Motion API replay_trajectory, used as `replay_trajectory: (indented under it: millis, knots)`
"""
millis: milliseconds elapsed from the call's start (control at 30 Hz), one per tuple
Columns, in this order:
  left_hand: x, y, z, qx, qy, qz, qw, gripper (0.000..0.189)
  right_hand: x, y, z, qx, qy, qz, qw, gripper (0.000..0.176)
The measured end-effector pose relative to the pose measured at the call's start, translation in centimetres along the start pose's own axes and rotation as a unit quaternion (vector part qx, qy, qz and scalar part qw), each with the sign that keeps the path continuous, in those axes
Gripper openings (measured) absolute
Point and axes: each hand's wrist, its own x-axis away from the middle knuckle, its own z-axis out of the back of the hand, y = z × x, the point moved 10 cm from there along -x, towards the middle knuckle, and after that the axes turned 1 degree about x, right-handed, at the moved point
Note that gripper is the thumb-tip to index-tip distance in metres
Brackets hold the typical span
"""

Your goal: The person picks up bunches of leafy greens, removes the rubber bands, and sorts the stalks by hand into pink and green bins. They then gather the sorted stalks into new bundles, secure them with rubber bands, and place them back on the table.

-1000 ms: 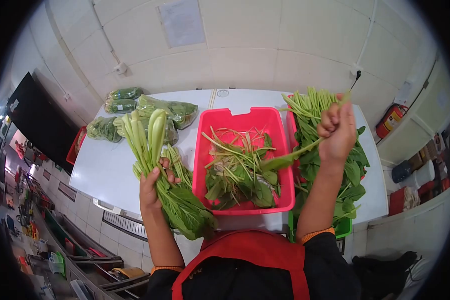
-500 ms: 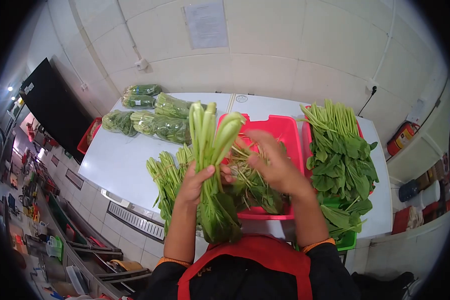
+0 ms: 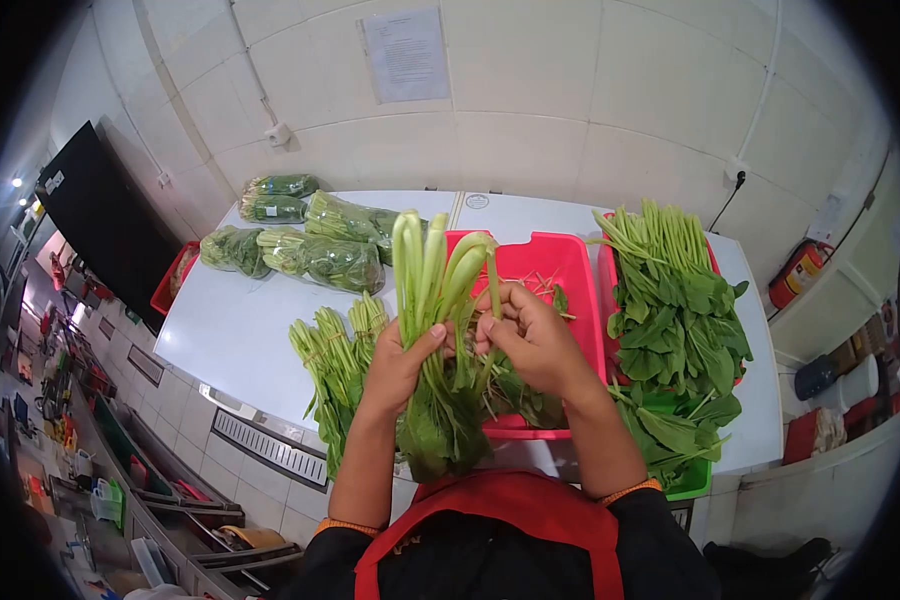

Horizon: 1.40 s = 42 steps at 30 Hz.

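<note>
- The left hand [image 3: 402, 362] grips a bunch of greens [image 3: 432, 290] around its stalks, pale stem ends up and leaves hanging down below the fist.
- The right hand [image 3: 530, 335], just beside the left, pinches one stalk of that bunch between its fingertips.
- Behind both hands sits a red tub [image 3: 562, 262] holding trimmed stems and leaves.
- To the right of the right hand lies a pile of leafy greens [image 3: 680, 315], over a green crate [image 3: 698, 482].
- To the left of the left hand, tied bundles [image 3: 332, 358] lie on the white table [image 3: 235, 325]; bagged greens [image 3: 315, 257] lie farther off.
</note>
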Motion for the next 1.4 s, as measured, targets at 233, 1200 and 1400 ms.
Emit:
replay_trajectory:
  millis: [233, 1200, 1400]
  knots:
    - [0.4, -1.0, -1.5, 0.006, -0.085, 0.033, 0.996, 0.029, -0.5, -1.0, 1.4, 0.002, 0.059, -0.011, 0.998, 0.022]
    - [3.4, 1.4, -2.2, -0.097, -0.124, -0.164, 0.974, 0.032, 2.4, -6.5, 3.0, -0.128, 0.155, 0.144, 0.969, 0.025]
    - [3.6, -0.5, -2.7, 0.041, -0.191, 0.008, 0.981, 0.032, 1.9, -6.7, 0.0, -0.168, 0.065, 0.172, 0.968, 0.023]
